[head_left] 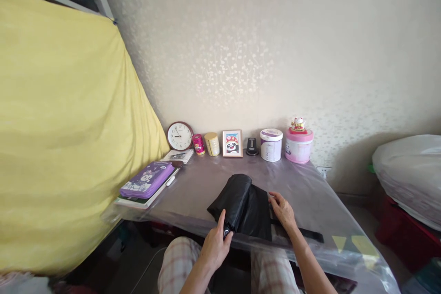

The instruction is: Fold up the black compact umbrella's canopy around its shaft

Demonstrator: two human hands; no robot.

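Note:
A black folding umbrella [237, 197] lies collapsed near the table's front edge, its canopy loose and one flap spread to the right. My left hand [216, 243] is closed around its dark handle, with the thumb and a finger at the button end. At the right side, the fingertips of my right hand [283, 211] pinch the edge of the spread flap. A flat black strip [311, 234], perhaps a cover or strap, lies on the table beneath my right forearm; part of it is hidden.
The table [193, 193] has a transparent plastic cover. On the left, a purple case [148, 180] rests on books. Along the wall stand a round clock [179, 136], a pink can [198, 144], a yellow canister [212, 144], a panda picture [232, 143] and tubs [271, 146].

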